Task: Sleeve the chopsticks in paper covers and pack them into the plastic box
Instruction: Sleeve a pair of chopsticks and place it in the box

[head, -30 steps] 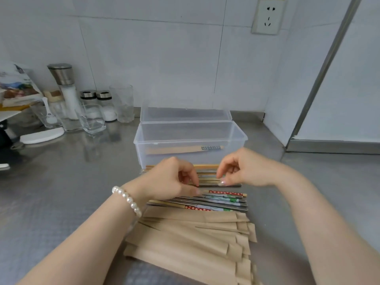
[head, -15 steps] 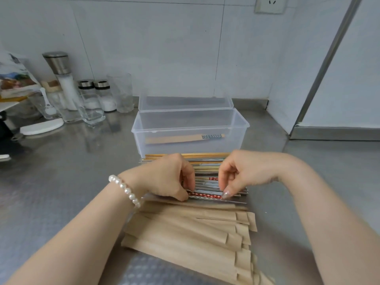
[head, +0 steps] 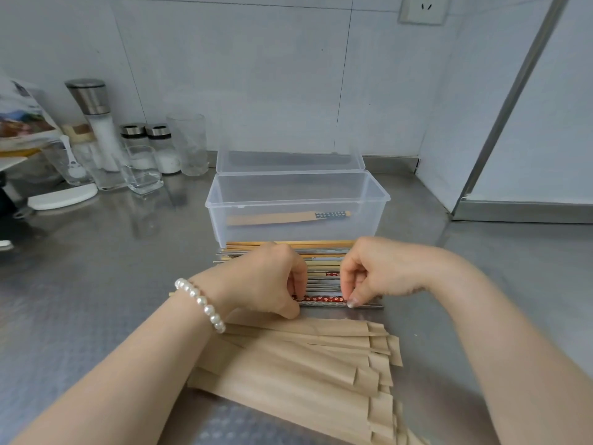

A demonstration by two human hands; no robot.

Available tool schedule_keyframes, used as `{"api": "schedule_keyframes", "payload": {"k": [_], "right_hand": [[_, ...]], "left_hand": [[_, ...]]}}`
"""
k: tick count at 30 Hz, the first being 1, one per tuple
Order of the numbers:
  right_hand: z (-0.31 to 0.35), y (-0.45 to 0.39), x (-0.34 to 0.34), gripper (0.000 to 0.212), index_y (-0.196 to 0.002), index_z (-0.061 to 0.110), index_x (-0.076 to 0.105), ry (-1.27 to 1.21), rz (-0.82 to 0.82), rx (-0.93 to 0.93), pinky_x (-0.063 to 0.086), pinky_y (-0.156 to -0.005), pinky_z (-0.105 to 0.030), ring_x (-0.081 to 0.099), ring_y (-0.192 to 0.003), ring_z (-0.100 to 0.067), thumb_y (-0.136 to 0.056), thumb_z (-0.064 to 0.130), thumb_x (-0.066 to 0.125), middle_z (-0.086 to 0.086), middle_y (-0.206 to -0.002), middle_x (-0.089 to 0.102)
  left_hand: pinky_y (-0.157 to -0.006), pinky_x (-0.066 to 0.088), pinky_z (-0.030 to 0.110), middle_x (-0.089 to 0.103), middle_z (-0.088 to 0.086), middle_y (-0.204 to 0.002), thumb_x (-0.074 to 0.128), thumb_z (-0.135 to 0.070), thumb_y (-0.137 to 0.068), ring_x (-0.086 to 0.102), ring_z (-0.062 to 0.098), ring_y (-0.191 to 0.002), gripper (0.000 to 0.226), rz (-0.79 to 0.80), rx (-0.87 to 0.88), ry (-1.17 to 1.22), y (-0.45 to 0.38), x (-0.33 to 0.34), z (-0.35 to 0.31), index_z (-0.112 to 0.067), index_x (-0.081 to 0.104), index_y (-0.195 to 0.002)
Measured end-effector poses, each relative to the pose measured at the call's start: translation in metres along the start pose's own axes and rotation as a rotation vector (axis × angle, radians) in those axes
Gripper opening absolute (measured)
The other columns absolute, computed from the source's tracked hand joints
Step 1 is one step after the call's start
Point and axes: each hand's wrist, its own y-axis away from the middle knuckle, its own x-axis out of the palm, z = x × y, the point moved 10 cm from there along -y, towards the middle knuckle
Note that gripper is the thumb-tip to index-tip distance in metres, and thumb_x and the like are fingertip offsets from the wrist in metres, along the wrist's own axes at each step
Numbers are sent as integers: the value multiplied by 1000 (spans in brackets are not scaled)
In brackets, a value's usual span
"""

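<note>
Nearest on the steel counter [head: 80, 316] lies a fanned stack of brown paper sleeves [head: 298, 364]. Just beyond it, both hands work at the near edge of a row of loose mixed chopsticks [head: 324, 268]: the left hand [head: 263, 284], with a pearl bracelet [head: 200, 305] on its wrist, and the right hand [head: 378, 271] each pinch with curled fingers a red flower-patterned chopstick pair [head: 321, 298]. Behind the row stands the clear plastic box [head: 298, 203], lid open, with one sleeved blue-ended chopstick pair [head: 285, 217] inside. Glass jars and shakers [head: 128, 149] stand far left.
</note>
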Motion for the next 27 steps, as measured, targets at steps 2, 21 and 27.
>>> {"api": "schedule_keyframes", "payload": {"k": [2, 21, 27], "right_hand": [[1, -1, -1, 10, -72, 22, 68, 9, -28, 9, 47, -65, -27, 51, -56, -4, -75, 15, 73, 11, -56, 55], [11, -11, 7, 21, -72, 26, 52, 178, -65, 24, 40, -59, -29, 51, -70, -17, -76, 24, 73, 8, -67, 50], [12, -11, 7, 19, -70, 26, 54, 187, -64, 9, 40, -57, -28, 51, -68, -17, -79, 20, 70, 8, -64, 49]], "left_hand": [[-53, 41, 16, 56, -13, -64, 71, -17, -60, 50, 2, -58, 16, -4, 4, 12, 0, 0, 0, -26, 61, -69], [-50, 36, 12, 54, -12, -54, 83, -38, -58, 49, 1, -53, 27, -2, 110, 165, 9, -4, -32, -19, 66, -66], [-51, 36, 9, 54, -15, -57, 85, -39, -55, 50, -2, -55, 31, 82, 133, 87, 7, 10, -37, -21, 68, -73]]}}
